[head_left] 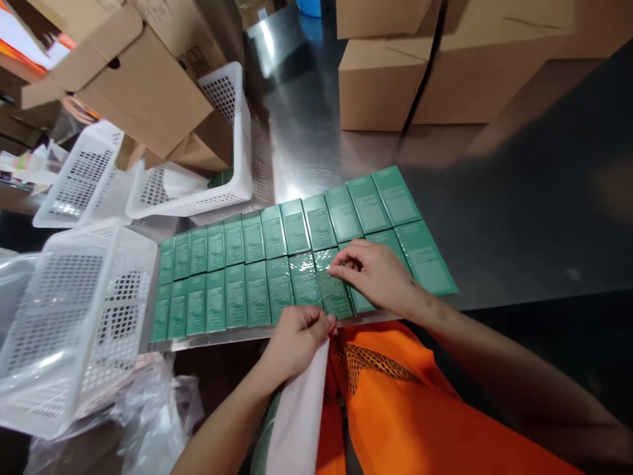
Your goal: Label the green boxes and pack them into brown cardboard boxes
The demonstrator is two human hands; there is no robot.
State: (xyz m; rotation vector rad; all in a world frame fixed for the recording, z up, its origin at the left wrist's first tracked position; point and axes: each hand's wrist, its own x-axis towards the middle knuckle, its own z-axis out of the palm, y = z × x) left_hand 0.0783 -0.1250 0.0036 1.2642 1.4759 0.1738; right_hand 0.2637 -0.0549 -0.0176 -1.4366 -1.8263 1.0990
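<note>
Two rows of flat green boxes with a glossy wrap lie side by side on the metal table. My right hand is over the lower row, right of the middle. Its thumb and index finger are pinched together just above one box; whatever they hold is hidden or too small to tell. At the table's front edge, my left hand has its fingers closed on the top of a pale strip. The strip hangs down in front of me, beside a grey-green rounded thing, partly hidden.
White perforated baskets stand at the left, one with an open cardboard box tilted in it. Closed cartons stand at the back right of the metal table. Clear plastic bags hang below left. Orange clothing is under my arms.
</note>
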